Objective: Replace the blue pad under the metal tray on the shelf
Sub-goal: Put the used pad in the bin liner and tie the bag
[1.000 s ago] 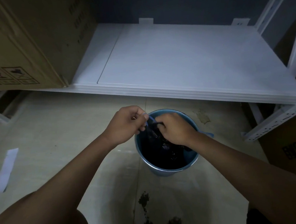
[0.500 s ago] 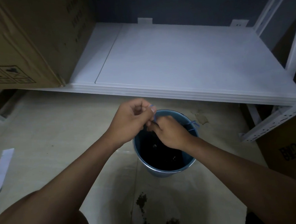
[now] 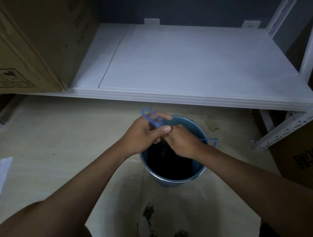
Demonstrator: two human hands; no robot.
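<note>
A blue bucket (image 3: 198, 172) lined with a black bag stands on the floor in front of the white shelf (image 3: 185, 66). Both hands meet over its near-left rim. My left hand (image 3: 142, 136) pinches a thin blue drawstring loop (image 3: 149, 117) that sticks up above the fingers. My right hand (image 3: 183, 140) grips the black bag's edge right beside it. A second blue loop (image 3: 213, 141) hangs over the bucket's right rim. No metal tray or blue pad is in view.
A large cardboard box (image 3: 26, 44) fills the shelf's left end. Another box (image 3: 306, 154) stands on the floor at the right, beside the shelf's perforated leg (image 3: 286, 129). A white paper strip (image 3: 0, 177) lies on the floor at left. Dark stains (image 3: 149, 213) mark the floor near me.
Both hands have risen from inside the bucket to its upper rim. The blue drawstring loop has been pulled up and out above my left hand.
</note>
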